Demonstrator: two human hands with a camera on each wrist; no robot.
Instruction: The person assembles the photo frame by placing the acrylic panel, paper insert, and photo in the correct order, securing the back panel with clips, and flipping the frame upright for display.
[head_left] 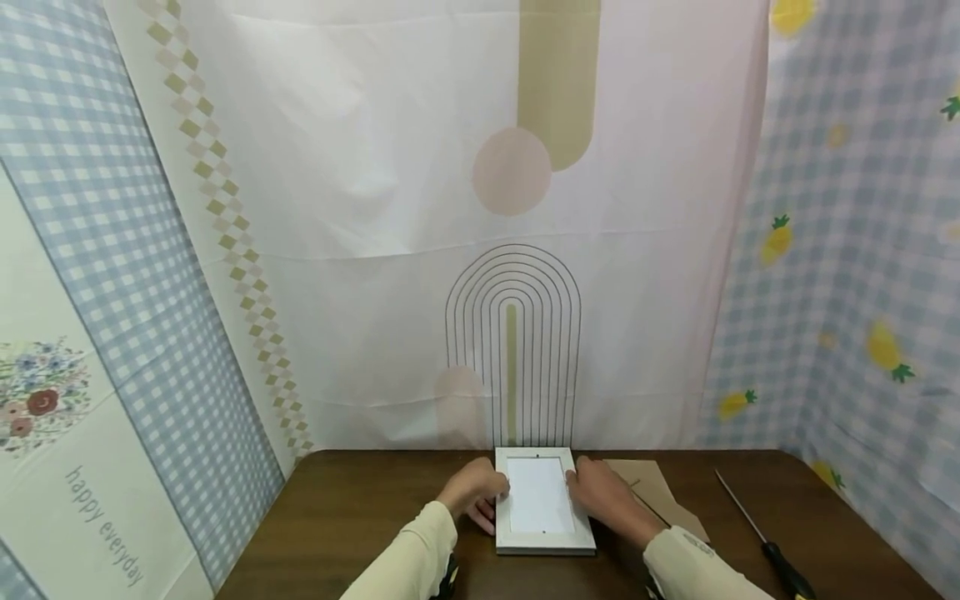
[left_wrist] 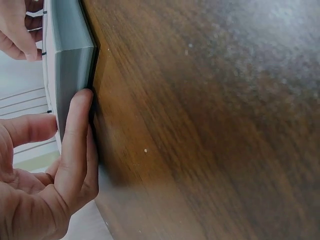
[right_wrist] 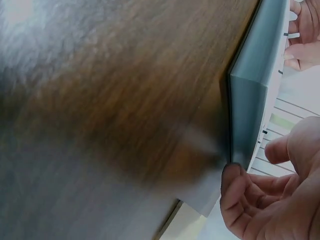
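Note:
A white picture frame [head_left: 546, 543] lies on the brown table with its back side up. Inside its opening is a plain white sheet [head_left: 540, 496], and small dark tabs show at the inner edge. My left hand [head_left: 477, 492] grips the left side, thumb on the upper face and fingers against the outer wall, as the left wrist view shows. At the opposite side my right hand [head_left: 606, 498] holds the frame the same way, its fingertips at the outer wall [right_wrist: 245, 125] in the right wrist view.
A brown backing board [head_left: 651, 483] lies beyond my right hand, with a thin dark strip or stand across it, partly hidden by the arm. Farther right rests a screwdriver [head_left: 776, 557] with a black handle. Patterned cloth [head_left: 375, 333] hangs behind the table [head_left: 337, 517].

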